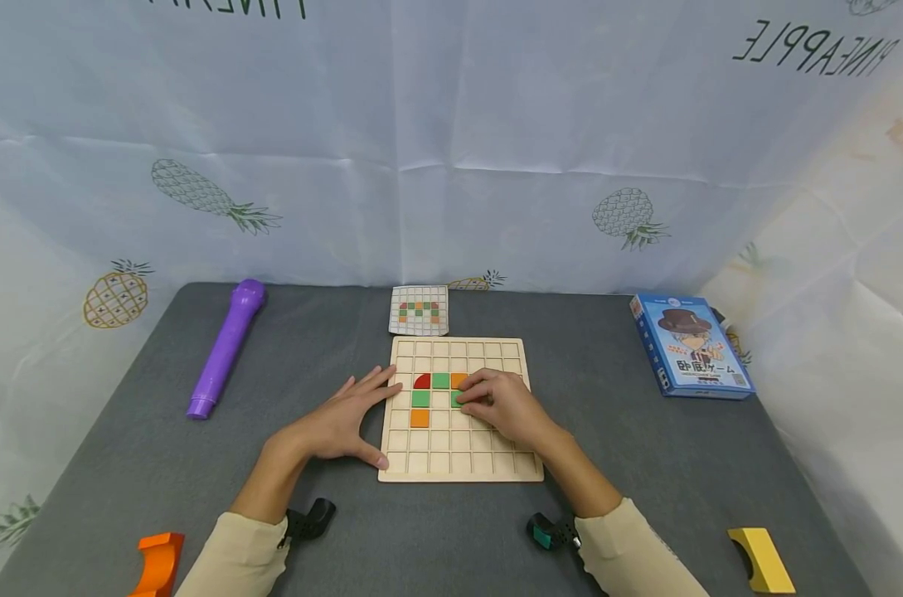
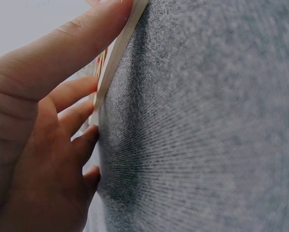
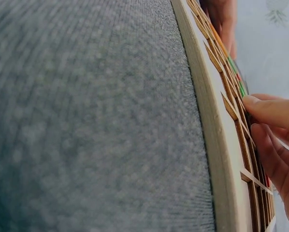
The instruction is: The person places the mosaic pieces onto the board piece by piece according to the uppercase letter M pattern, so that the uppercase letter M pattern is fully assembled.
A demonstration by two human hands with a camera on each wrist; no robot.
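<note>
A wooden grid board (image 1: 451, 467) lies on the table with coloured tiles in some cells. My left hand (image 1: 339, 419) is spread along its left edge, thumb at the near corner; in the left wrist view the thumb (image 2: 72, 48) rests against the board's side. With bent fingers, my right hand (image 1: 507, 406) pinches at a green square tile (image 1: 455, 400), partly covering it. Above sit a red rounded tile (image 1: 422, 381), another green tile (image 1: 440, 381) and an orange tile (image 1: 458, 381). In the left column are a green tile (image 1: 420, 399) and an orange one (image 1: 419, 419).
A small pattern card (image 1: 419, 319) lies just behind the board. On the grey table (image 1: 332, 332) are a purple microphone-shaped stick (image 1: 227, 348) at left and a blue game box (image 1: 690, 344) at right. Orange (image 1: 158, 564) and yellow (image 1: 766, 560) curved blocks lie at the near corners.
</note>
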